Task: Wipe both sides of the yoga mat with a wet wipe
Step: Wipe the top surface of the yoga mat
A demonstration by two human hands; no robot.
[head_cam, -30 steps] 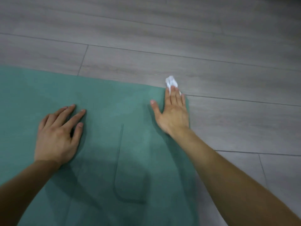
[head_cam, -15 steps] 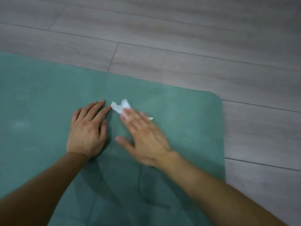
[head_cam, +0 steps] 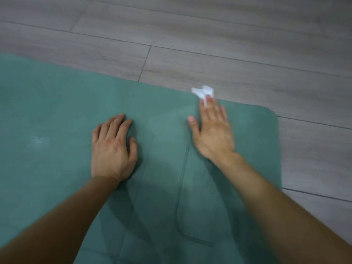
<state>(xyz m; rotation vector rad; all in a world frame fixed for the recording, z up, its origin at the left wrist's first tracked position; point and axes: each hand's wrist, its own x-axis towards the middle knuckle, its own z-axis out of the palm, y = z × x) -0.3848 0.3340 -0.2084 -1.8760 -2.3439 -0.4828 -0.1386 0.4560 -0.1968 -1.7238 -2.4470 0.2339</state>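
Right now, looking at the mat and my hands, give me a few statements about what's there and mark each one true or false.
1. The left hand rests flat on the mat. True.
2. The wipe lies under the left hand. False: it sits under the right hand's fingertips, by the mat's far edge.
3. The mat is rolled up. False: it lies spread flat on the floor.
4. The right hand's fingers are straight, pressing the wipe down. True.
5. The wipe is green. False: it is white; the mat is green.
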